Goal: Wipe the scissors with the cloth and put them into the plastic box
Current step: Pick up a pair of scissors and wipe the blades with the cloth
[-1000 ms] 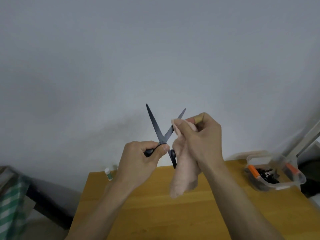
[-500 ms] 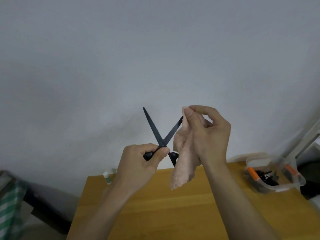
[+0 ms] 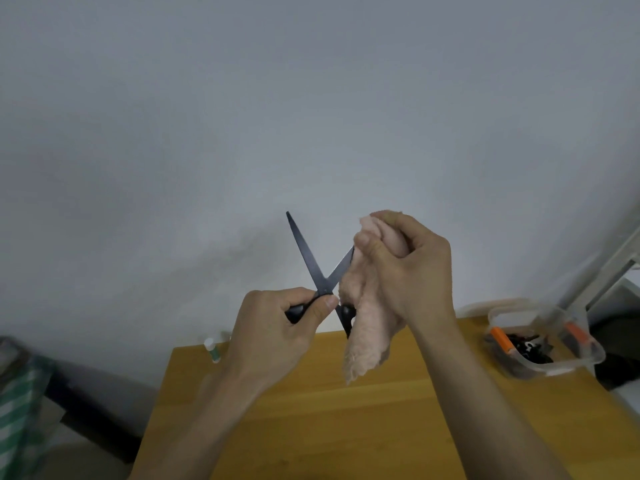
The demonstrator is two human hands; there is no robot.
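Black and stiff, the scissors [image 3: 313, 263] stand splayed open in mid-air above the worktop [image 3: 311, 410], points up. The left hand [image 3: 273, 327] grips one handle, its fingers curled round it. The right hand [image 3: 405, 268] clenches the pink cloth [image 3: 367, 337] around the right blade, whose tip is hidden inside the folds. The scissors look light and rigid but sharp-edged, so the handles are probably the safest place to hold; the soft cloth should fold easily round the steel. The second handle is mostly covered by cloth. The plastic box [image 3: 581, 358] waits at the worktop's right edge, its dark contents hard to make out.
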